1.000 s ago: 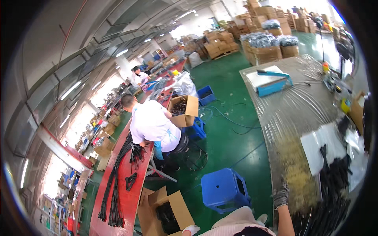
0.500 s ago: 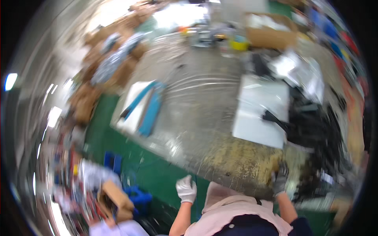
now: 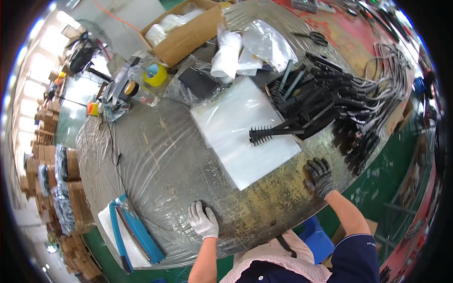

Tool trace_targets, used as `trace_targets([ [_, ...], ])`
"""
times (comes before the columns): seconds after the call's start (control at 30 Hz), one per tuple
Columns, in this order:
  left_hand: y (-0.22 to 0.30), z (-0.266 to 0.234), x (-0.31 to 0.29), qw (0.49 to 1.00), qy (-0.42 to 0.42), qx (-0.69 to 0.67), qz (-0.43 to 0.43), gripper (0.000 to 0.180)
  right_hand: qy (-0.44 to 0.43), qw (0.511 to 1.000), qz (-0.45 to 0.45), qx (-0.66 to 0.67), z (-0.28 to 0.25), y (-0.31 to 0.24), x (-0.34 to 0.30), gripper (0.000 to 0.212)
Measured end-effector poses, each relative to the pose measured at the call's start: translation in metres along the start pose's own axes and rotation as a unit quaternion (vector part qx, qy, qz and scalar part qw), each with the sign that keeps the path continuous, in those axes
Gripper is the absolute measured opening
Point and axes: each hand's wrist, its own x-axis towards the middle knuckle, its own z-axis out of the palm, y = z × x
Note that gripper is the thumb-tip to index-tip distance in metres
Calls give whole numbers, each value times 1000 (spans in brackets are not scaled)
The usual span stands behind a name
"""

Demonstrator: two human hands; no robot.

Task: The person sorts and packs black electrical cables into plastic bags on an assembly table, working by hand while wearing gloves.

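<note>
My left hand (image 3: 204, 220), in a white glove, lies on the worn table (image 3: 165, 184) near its front edge, fingers a little apart and holding nothing. To the right, my right hand (image 3: 321, 179) wears a dark grey glove and rests on the tabletop with its fingers spread. Between and beyond the hands is a stack of flat translucent plastic bags (image 3: 245, 160). A black vented hairbrush head (image 3: 262, 135) lies on that stack, its handle reaching into a heap of black corded styling tools (image 3: 325, 99) just past my right hand.
A blue hand sealer (image 3: 137, 233) sits at the table's left corner. Toward the back are a cardboard box (image 3: 188, 35) of white rolls, a yellow tape roll (image 3: 155, 75), a lidded jar (image 3: 140, 92) and black scissors (image 3: 314, 37). Grey cords (image 3: 389, 78) spread at the right.
The view has swung to the right and sharpened. My left hand, earlier off the table edge, is now on the tabletop; my right hand is now nearer the tool heap and spread.
</note>
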Motion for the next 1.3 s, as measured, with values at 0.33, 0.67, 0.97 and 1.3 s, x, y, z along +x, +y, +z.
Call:
trace_targets([
  [0.33,-1,3,13,1000,-11,9,11,38,-6,1000,9,11,2,-3,10,46],
  [0.67,-2,9,3,999,-16,31,14,39,4,1000,5,21,4,3,5,48],
  [0.97,1,1,5,1000,-16,-5,-7,38,15,999,-5,30,6,5,4,46],
  [1.3,3,2,-8,1000,-6,16,-17,38,2,999,-14,38,7,9,-2,50],
])
